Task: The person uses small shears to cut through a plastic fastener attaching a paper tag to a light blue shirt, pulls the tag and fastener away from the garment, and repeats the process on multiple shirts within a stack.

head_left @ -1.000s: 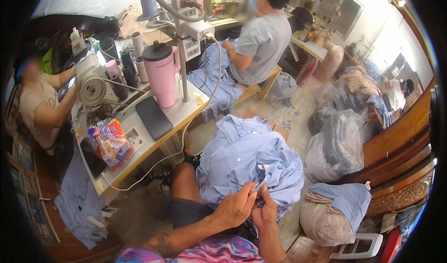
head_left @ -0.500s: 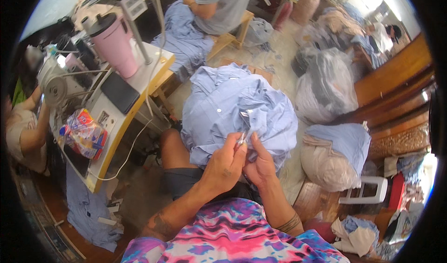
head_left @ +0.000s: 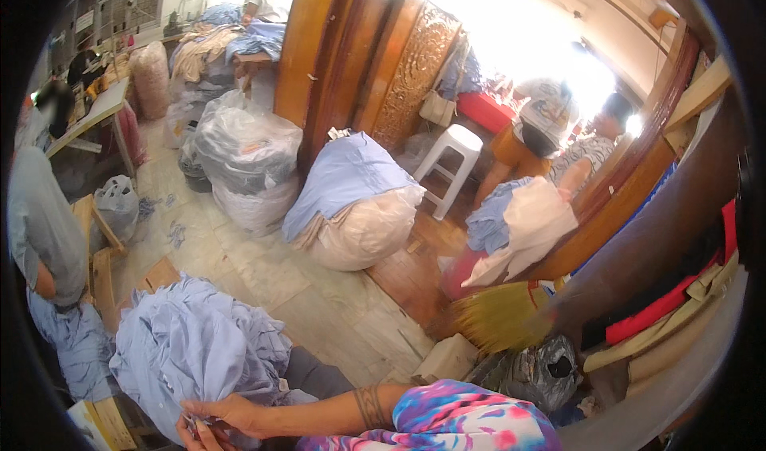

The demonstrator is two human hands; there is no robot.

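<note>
Head view: looking at a big pile of blue cloth (head_left: 199, 343) bunching up at near left. Spotting the right hand (head_left: 238, 413) touching its near edge, plus the left hand (head_left: 209, 438) getting cropped just below. Honestly not managing to tell the grip of either, clenched or loose. Also seeing a stuffed sack (head_left: 363, 235) sitting farther right under blue fabric (head_left: 351, 176), and a white stool (head_left: 460, 139) standing beyond it.

1. Pile (head_left: 199, 347): plain light blue;
2. Sleeve (head_left: 471, 419): pink, purple, blue and white, in wavy swirls;
3. Tattoo (head_left: 369, 409): dark bands;
4. Bundle (head_left: 359, 231): light blue over beige;
5. Stool (head_left: 459, 138): white;
6. Broom (head_left: 503, 314): yellow-green;
7. Bag (head_left: 249, 140): whitish, dark grey showing through;
8. Tiles (head_left: 323, 299): pale beige-grey;
9. Panel (head_left: 307, 52): orange-brown
</note>
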